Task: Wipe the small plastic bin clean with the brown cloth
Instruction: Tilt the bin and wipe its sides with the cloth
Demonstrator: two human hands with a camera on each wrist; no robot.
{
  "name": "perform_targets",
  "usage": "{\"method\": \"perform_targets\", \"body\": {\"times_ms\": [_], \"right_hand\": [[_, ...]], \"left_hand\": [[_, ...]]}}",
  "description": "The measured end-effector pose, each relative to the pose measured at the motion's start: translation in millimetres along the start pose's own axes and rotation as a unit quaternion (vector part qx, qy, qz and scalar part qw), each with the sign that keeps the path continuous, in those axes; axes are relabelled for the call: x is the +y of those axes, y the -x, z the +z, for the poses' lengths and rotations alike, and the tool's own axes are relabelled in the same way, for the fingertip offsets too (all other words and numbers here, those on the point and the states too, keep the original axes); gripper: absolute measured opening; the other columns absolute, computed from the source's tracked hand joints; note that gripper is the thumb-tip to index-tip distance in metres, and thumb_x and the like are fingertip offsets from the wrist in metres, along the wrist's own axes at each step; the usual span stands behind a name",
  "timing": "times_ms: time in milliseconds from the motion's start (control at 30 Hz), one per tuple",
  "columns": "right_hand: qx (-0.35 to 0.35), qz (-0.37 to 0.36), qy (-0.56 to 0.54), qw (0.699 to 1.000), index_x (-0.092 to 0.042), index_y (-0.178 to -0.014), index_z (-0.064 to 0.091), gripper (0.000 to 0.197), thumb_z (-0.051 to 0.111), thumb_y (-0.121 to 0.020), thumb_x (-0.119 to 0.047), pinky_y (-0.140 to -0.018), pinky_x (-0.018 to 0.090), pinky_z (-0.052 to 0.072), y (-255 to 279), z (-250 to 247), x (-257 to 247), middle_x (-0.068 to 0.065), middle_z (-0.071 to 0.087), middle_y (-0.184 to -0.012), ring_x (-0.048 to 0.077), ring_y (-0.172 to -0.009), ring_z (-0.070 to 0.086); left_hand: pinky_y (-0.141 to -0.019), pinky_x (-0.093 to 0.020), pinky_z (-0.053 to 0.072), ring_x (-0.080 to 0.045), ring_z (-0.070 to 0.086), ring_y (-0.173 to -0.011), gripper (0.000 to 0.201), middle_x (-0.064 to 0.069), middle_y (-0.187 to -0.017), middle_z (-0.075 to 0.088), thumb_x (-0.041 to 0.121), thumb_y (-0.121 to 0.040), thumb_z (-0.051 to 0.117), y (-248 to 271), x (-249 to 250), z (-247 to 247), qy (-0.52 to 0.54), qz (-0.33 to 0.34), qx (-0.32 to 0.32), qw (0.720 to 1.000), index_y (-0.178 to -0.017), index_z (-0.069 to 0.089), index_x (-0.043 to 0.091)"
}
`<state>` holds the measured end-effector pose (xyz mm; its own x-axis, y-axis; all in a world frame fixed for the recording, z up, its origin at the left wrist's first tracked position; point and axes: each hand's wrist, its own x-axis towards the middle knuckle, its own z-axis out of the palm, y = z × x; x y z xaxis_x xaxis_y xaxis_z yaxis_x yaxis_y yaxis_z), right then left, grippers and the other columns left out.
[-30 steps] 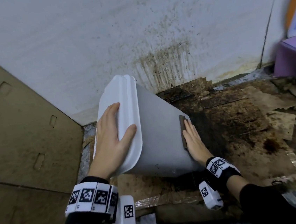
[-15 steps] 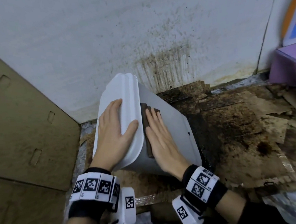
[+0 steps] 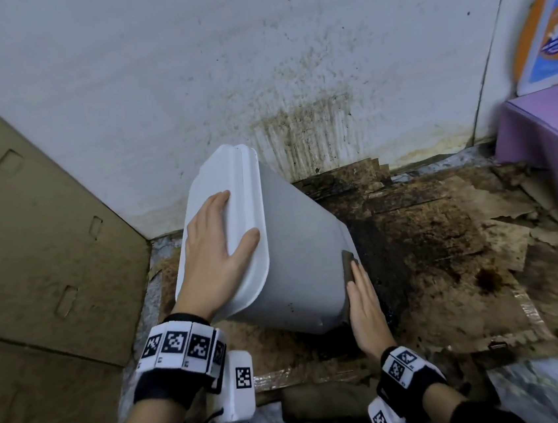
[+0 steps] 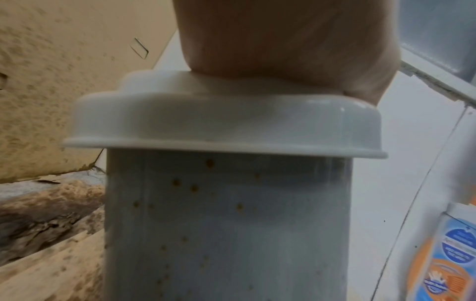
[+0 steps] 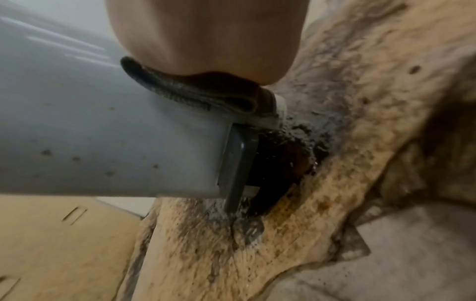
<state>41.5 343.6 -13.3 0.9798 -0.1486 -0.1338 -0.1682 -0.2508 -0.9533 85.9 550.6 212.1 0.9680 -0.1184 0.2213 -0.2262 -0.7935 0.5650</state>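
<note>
The small grey plastic bin with a white lid leans tilted toward the left, its base on the dirty floor. My left hand lies flat on the lid with straight fingers, steadying it. My right hand presses the folded brown cloth against the bin's right side near the base, fingers straight. The right wrist view shows the cloth squeezed between my palm and the bin wall. Small brown specks dot the bin in the left wrist view.
Stained, wet cardboard covers the floor to the right of the bin. A spattered white wall stands behind. A cardboard panel rises at the left. A purple box sits at the far right.
My right hand has slid the cloth from just under the lid down the bin's side to its base. The left hand has stayed on the lid.
</note>
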Motion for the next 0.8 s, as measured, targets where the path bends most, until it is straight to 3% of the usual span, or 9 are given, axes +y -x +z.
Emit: {"method": "perform_targets", "body": {"times_ms": [300,500,600,733,800], "right_hand": [[-0.007,0.032,-0.024,0.999,-0.034,-0.162,0.007,0.05,0.019,-0.113,-0.034,-0.13,0.036,-0.002,-3.3,4.6,-27.5,-0.011,-0.002,-0.172,0.003,-0.157,-0.005],[-0.049,-0.115,-0.028,0.992,-0.039,-0.16,0.008,0.053,0.015,-0.107,-0.04,-0.13,0.032,-0.001,4.0,15.5,-104.9,-0.017,0.0,-0.171,-0.004,-0.155,-0.008],[-0.083,-0.18,-0.024,0.98,-0.035,-0.163,0.011,0.052,0.02,-0.112,-0.031,-0.127,0.023,-0.001,8.8,13.2,-137.0,-0.02,0.002,-0.17,-0.006,-0.155,-0.006],[-0.105,-0.25,0.024,0.962,-0.035,-0.163,0.01,0.053,0.025,-0.114,-0.027,-0.125,0.018,-0.001,8.2,5.9,-142.1,-0.015,0.002,-0.172,-0.003,-0.156,-0.004],[-0.106,-0.252,0.035,0.961,-0.036,-0.164,0.009,0.052,0.024,-0.114,-0.031,-0.125,0.017,-0.002,7.3,6.8,-132.0,-0.019,0.001,-0.171,-0.004,-0.156,-0.004]], "left_hand": [[-0.123,-0.043,0.019,-0.013,0.018,-0.15,0.076,0.009,-0.163,0.025,0.06,-0.091,0.044,-2.0,0.8,1.7,-0.007,0.006,-0.004,1.0,-0.158,0.024,0.029],[-0.123,-0.041,0.018,-0.014,0.019,-0.15,0.081,0.007,-0.163,0.027,0.064,-0.087,0.039,-4.5,0.8,5.6,-0.018,0.014,0.006,1.0,-0.158,0.027,0.026],[-0.123,-0.041,0.018,-0.015,0.02,-0.15,0.083,0.005,-0.163,0.028,0.066,-0.087,0.038,-4.9,-1.5,6.7,-0.021,0.02,0.006,1.0,-0.157,0.028,0.025],[-0.122,-0.041,0.019,-0.019,0.023,-0.15,0.084,0.003,-0.163,0.03,0.067,-0.087,0.038,-6.4,-6.6,6.3,-0.029,0.025,0.015,0.999,-0.157,0.029,0.023],[-0.122,-0.04,0.019,-0.018,0.023,-0.15,0.083,0.003,-0.163,0.03,0.066,-0.087,0.039,-5.8,-7.3,5.8,-0.027,0.027,0.017,0.999,-0.157,0.029,0.022]]}}
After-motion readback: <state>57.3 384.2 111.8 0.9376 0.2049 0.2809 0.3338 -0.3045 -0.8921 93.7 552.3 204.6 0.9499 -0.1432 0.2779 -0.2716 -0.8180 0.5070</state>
